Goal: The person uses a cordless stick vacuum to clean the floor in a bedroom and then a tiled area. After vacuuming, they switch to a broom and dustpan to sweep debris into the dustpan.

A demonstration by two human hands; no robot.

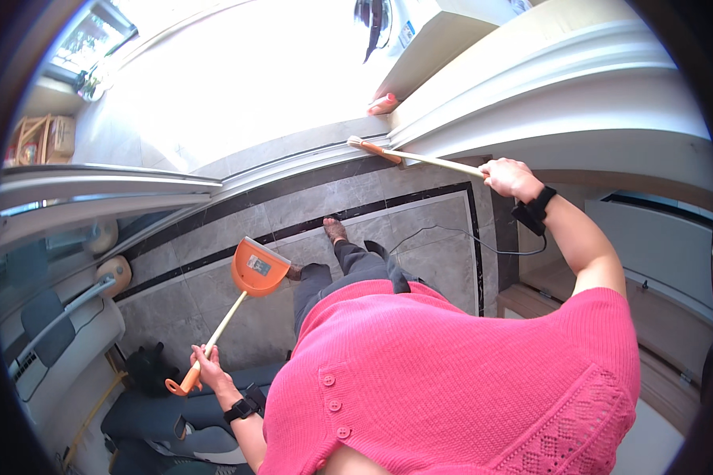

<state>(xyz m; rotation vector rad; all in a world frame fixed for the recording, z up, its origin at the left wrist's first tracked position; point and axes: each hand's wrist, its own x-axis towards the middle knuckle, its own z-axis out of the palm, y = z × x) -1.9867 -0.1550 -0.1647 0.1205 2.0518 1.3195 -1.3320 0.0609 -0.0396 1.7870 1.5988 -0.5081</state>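
Note:
My right hand (507, 177) grips the pale handle of a broom (439, 162), which reaches left from my fist. The orange broom head (375, 149) is tilted over the sliding-door track (300, 155), close to the right end of the opening. Whether its bristles touch the track I cannot tell. In my left hand (211, 367) is the long handle of an orange plastic dustpan (259, 282), near its hooked grip end. The pan bears a sticker and appears held above the tiled floor (214, 291); nothing shows inside it.
A white sliding door panel (113, 184) stands at left. Beyond the track are a washing machine (386, 29), a red-pink bottle (382, 104) and a wooden crate (34, 140). A dark padded seat (148, 415) is at lower left. A black cable (445, 228) hangs from my right wrist.

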